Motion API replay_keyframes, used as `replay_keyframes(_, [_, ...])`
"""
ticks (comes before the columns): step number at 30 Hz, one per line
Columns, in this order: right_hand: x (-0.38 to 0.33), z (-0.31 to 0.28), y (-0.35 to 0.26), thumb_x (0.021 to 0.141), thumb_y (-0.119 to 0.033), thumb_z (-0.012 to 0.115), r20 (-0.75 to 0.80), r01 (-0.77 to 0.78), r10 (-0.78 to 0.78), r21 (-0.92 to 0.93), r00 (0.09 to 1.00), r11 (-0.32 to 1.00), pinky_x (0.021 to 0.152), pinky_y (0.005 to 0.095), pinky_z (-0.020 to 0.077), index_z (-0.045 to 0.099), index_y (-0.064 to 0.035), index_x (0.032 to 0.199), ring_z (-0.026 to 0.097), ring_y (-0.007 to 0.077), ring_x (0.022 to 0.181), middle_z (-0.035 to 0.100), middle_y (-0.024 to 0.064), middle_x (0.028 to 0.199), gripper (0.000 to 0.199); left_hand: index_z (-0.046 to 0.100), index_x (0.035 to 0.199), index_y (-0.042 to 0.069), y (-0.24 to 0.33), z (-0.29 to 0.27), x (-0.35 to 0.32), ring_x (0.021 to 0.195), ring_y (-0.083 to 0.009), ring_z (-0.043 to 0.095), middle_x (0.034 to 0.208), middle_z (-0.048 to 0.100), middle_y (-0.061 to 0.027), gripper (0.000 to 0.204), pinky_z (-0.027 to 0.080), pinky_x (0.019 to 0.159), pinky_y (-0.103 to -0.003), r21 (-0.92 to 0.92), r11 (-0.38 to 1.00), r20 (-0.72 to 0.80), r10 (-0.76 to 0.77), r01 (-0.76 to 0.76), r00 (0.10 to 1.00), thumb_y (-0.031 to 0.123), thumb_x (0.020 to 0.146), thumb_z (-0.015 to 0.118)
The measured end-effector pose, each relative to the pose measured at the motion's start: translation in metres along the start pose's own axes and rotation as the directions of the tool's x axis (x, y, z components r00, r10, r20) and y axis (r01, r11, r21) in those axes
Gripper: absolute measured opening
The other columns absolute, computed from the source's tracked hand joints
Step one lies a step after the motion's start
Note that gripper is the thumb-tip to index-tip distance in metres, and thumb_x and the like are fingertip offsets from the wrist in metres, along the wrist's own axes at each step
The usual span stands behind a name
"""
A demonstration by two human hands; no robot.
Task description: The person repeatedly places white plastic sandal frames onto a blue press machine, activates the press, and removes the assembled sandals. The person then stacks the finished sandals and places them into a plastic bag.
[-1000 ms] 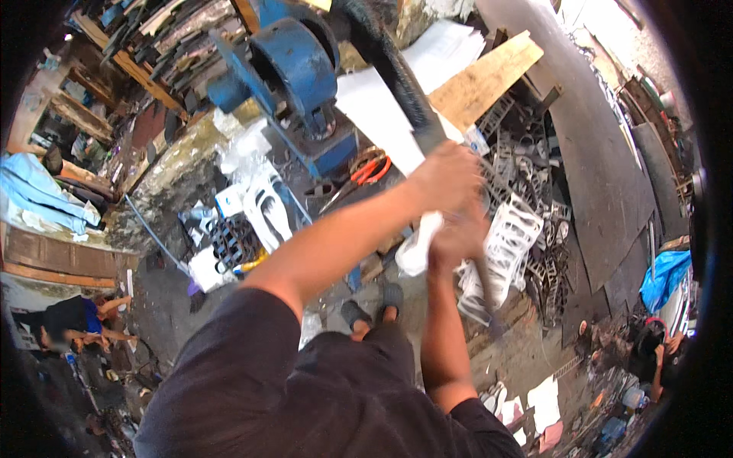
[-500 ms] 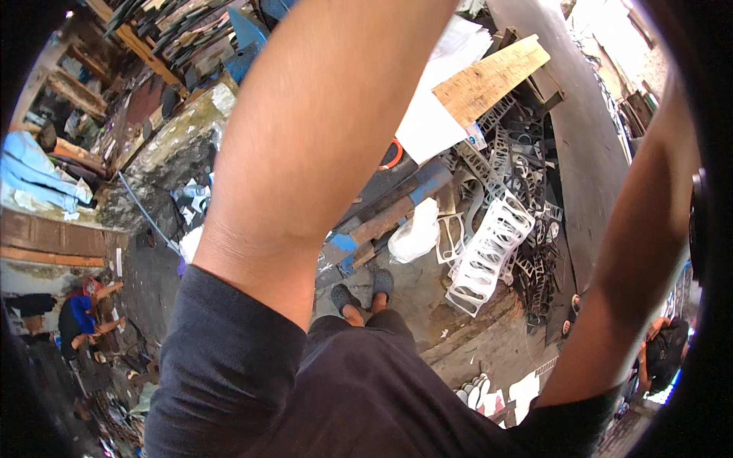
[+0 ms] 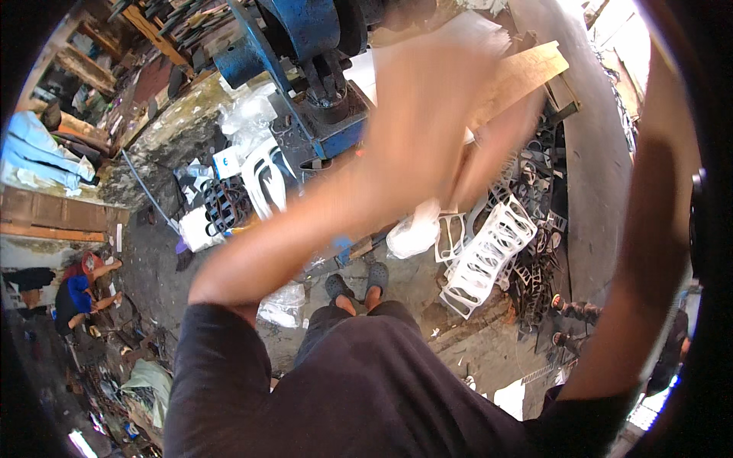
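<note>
The blue press (image 3: pixel 313 34) is standing at the top of the view, its round plunger sitting over a square metal base (image 3: pixel 336 141); its bulk is suggesting something very heavy and rigid, likely greasy around the dark plunger, and any hold is probably belonging on an upper part that the view is cutting off, well away from the gap under the plunger. The left hand (image 3: pixel 427 107) is hovering as a blur just beside the press, in front of the sheets (image 3: pixel 485 32) and partly covering the plank (image 3: pixel 531 80), so whether it is gripping, touching or standing open cannot be told. The right hand is lying out of view, the right forearm (image 3: pixel 649 214) rising along the right rim. The sheets are looking light and floppy, best taken by a free edge; the plank, stiff, is ending in a squared corner that is jutting rightward. Below it, white strips (image 3: pixel 489 263) are leaning over dark offcuts (image 3: pixel 542 267), likely bendy and prone to snagging. A white bag (image 3: pixel 412 233) is lying beside the strips, and floor (image 3: pixel 466 347) is showing below them, seemingly leaving more room there than at the dark panel (image 3: pixel 599 145) on the right.
</note>
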State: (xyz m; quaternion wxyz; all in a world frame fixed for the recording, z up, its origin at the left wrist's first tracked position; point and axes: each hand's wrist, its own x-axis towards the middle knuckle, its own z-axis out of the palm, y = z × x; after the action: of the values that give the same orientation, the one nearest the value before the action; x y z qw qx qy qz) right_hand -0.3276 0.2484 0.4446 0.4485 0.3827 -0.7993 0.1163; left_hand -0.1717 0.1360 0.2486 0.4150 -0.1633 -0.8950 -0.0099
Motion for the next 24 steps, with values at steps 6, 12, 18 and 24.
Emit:
replay_keyframes(6, [-0.256, 0.072, -0.048, 0.094, -0.024, 0.062, 0.657, -0.833, 0.528, 0.51, 0.538, 0.214, 0.077, 0.0375, 0.0469, 0.063, 0.0007, 0.105, 0.061, 0.0225, 0.089, 0.065, 0.012, 0.093, 0.027, 0.043, 0.134, 0.002, 0.101, 0.027, -0.254, 0.127, -0.0337, 0.041, 0.133, 0.047, -0.0172, 0.069, 0.026, 0.106, -0.054, 0.104, 0.494, 0.259, -0.852, 0.864, 0.456, 0.035, 0.083, 0.075])
replay_keyframes(12, [-0.396, 0.156, -0.15, 0.095, -0.017, 0.061, 0.965, -0.803, 0.26, 0.186, 0.04, -0.567, 0.084, 0.0306, 0.0497, 0.052, 0.0038, 0.121, 0.059, 0.0175, 0.096, 0.061, 0.0102, 0.111, 0.035, 0.055, 0.128, -0.001, 0.022, 0.052, -0.229, 0.141, -0.0325, 0.03, 0.148, 0.04, -0.0155, 0.068, 0.005, 0.116, -0.063, 0.274, 0.724, 0.533, -0.662, 0.633, 0.526, 0.042, 0.079, 0.075])
replay_keyframes(18, [-0.391, 0.182, -0.174, 0.095, -0.016, 0.06, 0.964, -0.753, 0.267, 0.178, 0.003, -0.634, 0.086, 0.0323, 0.0493, 0.045, 0.0033, 0.125, 0.057, 0.0187, 0.101, 0.057, 0.0111, 0.117, 0.038, 0.066, 0.113, 0.001, -0.002, 0.059, -0.255, 0.113, -0.0273, 0.058, 0.117, 0.064, -0.0138, 0.045, 0.015, 0.117, -0.058, 0.171, 0.841, 0.603, -0.502, 0.514, 0.62, 0.023, 0.075, 0.074])
replay_keyframes(24, [-0.421, 0.168, -0.197, 0.096, -0.02, 0.061, 0.983, -0.642, 0.134, 0.025, -0.122, -0.766, 0.082, 0.0392, 0.0445, 0.053, -0.0082, 0.121, 0.058, 0.0142, 0.103, 0.062, 0.0011, 0.116, 0.029, 0.063, 0.111, -0.001, 0.025, 0.017, -0.254, 0.107, -0.0282, 0.062, 0.1, 0.068, -0.0133, 0.05, 0.031, 0.107, -0.052, 0.121, 0.637, 0.821, -0.495, 0.761, 0.284, 0.04, 0.082, 0.07])
